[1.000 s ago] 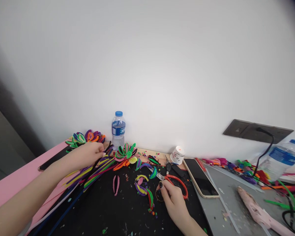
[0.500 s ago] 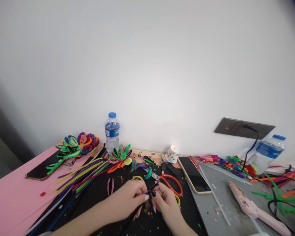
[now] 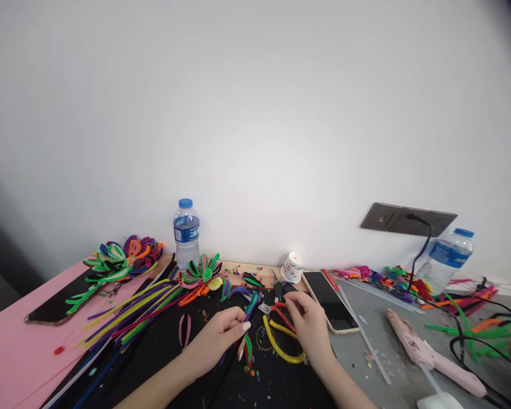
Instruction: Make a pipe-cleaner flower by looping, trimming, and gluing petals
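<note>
Apart now, left hand point(image 3: 215, 341) pinches purple stem point(image 3: 250, 307); right hand point(image 3: 309, 324) grips scissors point(image 3: 281, 315) beside phone point(image 3: 330, 300).

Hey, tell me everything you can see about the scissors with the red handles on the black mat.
The scissors have red loop handles and short silvery metal blades. They lie flat on the black mat, blades pointing left and toward the wall, seemingly closed. The right hand lies over the handles, fingertips on them, so most of the loops are hidden. A bent yellow pipe cleaner curves just in front, and a phone lies to the right. The left hand does not touch them.
</note>
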Motion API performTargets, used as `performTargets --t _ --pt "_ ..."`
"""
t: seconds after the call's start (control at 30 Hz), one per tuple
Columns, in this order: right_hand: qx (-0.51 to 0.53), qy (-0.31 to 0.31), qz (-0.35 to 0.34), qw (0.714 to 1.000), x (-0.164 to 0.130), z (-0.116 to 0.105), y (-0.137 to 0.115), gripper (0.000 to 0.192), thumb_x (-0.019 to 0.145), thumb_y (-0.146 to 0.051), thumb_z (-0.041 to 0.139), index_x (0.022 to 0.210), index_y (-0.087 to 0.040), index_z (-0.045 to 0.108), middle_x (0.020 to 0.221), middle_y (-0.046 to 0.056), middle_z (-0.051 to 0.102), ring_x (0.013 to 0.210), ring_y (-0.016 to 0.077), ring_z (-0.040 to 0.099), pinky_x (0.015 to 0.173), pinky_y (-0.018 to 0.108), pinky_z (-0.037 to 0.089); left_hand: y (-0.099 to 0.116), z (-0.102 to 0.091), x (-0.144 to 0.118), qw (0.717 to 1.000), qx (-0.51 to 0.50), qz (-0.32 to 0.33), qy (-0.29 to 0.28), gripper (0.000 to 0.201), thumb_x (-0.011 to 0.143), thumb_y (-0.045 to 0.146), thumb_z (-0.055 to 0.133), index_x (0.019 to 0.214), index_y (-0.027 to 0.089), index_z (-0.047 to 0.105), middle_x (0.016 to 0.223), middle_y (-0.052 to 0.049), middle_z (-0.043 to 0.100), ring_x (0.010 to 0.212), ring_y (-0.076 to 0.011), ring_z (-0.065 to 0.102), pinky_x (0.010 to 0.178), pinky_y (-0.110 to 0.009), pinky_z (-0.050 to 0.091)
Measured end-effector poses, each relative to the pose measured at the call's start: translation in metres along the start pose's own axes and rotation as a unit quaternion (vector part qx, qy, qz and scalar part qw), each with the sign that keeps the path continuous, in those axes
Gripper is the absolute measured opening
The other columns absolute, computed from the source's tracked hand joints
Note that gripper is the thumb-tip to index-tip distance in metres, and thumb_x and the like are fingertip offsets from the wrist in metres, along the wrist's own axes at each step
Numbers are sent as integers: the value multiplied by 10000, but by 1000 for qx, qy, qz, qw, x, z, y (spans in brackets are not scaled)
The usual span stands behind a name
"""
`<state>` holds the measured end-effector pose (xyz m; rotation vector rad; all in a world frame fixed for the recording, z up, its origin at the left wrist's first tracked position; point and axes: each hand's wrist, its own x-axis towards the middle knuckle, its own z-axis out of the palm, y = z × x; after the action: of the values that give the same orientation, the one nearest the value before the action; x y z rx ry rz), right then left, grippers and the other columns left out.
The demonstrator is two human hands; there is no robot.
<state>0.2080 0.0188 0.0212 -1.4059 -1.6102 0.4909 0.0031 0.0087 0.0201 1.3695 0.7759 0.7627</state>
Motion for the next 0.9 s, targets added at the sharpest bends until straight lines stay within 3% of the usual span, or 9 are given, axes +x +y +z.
performTargets --t 0.1,0.17,0.27,0.37,0.53,0.9 --pt "1 -11 -59 998 2 -2 2 238 801 -187 431 950 -176 616 965 89 560 837 196 525 702 285 415 -4 1 -1 999 -27 25 14 253 839 383 423 739 152 453 516 47 533 514 -102 488 620 -232 373" --pt "27 -46 -53 997 -2 3 -1 264 804 -184 432 1011 -188 596 1010 89 546 815 184 530 671 271 422 -6 3 -2 999 -38 36 12 252 845 380 417 746 152 458 531 37 547 533 -112 509 630 -239 379" --pt "115 -127 -11 985 -14 14 -9 190 779 -199 499 936 -178 605 773 39 587 651 145 526 578 233 411 -8 8 -5 998 -48 38 -5 237 844 363 428 754 147 462 535 29 554 517 -113 511 609 -239 384" --pt "246 -167 59 953 -23 24 -17 122 758 -243 549 844 -165 585 638 -9 553 520 94 470 470 186 366 -11 13 -9 999 -35 25 -25 216 838 339 443 760 140 467 540 21 560 502 -107 496 582 -228 372" --pt "329 -174 160 914 -24 31 -18 170 736 -284 575 652 -153 507 490 -53 501 336 30 323 319 143 227 -12 18 -14 999 -7 6 -43 217 836 340 439 772 137 482 558 20 559 498 -101 478 545 -210 346" --pt "359 -142 184 904 -20 30 -10 253 700 -346 630 616 -142 506 484 -17 576 311 43 415 307 142 307 -10 12 -13 990 137 32 20 356 833 374 420 634 122 572 650 19 444 580 -100 452 570 -193 351"
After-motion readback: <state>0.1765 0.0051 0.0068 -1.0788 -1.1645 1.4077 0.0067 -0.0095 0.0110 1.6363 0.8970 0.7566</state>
